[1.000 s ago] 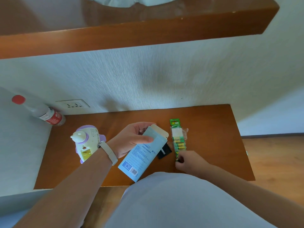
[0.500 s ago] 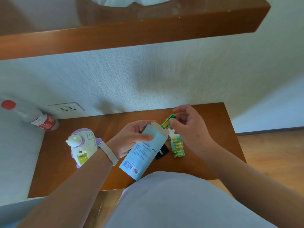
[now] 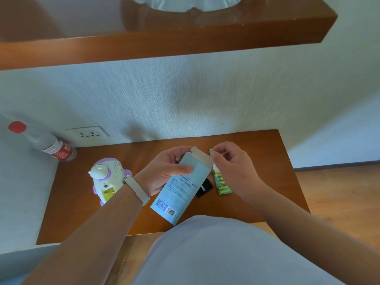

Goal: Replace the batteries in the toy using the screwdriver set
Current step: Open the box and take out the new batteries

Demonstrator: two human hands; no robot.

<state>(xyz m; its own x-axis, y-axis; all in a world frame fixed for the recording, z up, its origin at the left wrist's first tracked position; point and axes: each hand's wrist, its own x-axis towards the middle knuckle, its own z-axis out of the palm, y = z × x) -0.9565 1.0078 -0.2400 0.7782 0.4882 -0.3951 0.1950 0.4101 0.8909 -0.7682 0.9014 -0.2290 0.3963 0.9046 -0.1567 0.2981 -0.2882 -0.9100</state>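
Observation:
My left hand (image 3: 164, 171) grips a light blue cardboard box (image 3: 178, 194), held tilted over the wooden table (image 3: 267, 161) with its top flap open. My right hand (image 3: 232, 167) has its fingers curled at that open flap and pinches a small green battery (image 3: 210, 150), mostly hidden by the fingertips. A green pack of batteries (image 3: 223, 185) lies on the table under my right hand. The white and purple toy (image 3: 107, 177) lies to the left, with its yellowish compartment (image 3: 108, 192) exposed. A small black part (image 3: 203, 187) lies beside the box, partly hidden.
A clear bottle (image 3: 55, 147) with a red cap leans in the back left corner next to a wall socket (image 3: 87, 133). A wooden shelf (image 3: 164, 44) juts out overhead. The table ends at the right, with wooden floor (image 3: 339, 192) beyond.
My right hand picked a battery from the near end of the pack, lifted it to the top of the box, and now sits at the open flap. My left hand kept holding the box.

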